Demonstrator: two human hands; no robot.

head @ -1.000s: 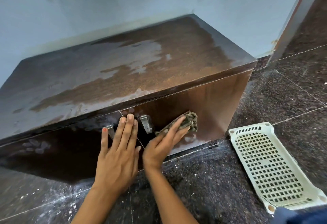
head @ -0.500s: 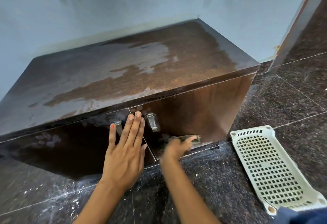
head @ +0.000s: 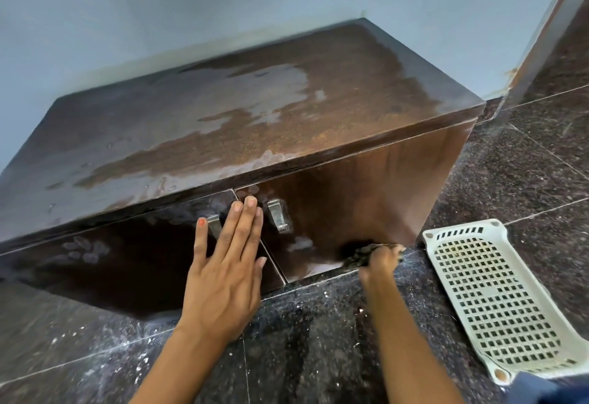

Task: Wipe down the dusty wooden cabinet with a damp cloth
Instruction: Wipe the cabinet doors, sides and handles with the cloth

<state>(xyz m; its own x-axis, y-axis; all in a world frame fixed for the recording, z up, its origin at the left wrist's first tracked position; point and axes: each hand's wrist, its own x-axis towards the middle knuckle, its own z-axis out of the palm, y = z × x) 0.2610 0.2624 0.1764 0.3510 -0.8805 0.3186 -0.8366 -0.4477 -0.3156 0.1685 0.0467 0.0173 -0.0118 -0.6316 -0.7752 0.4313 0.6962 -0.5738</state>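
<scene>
Left hand (head: 228,263) lies flat, fingers straight and together, palm pressing the left door beside its handle (head: 214,225). Right hand (head: 381,258) is low at the right door's bottom edge, fingers curled round the cloth (head: 358,253), bunched against the wood. Judged: the cloth is soft, limp and light, best held in a wad. The cabinet (head: 318,110) is rigid and stands against the wall, its top streaked.

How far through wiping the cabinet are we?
Dark wooden cabinet top shows wiped patches amid pale film. In hand: right hand rubs grey-brown cloth along right door's bottom edge; left hand lies flat over the door seam. Left: smudged left door.
</scene>
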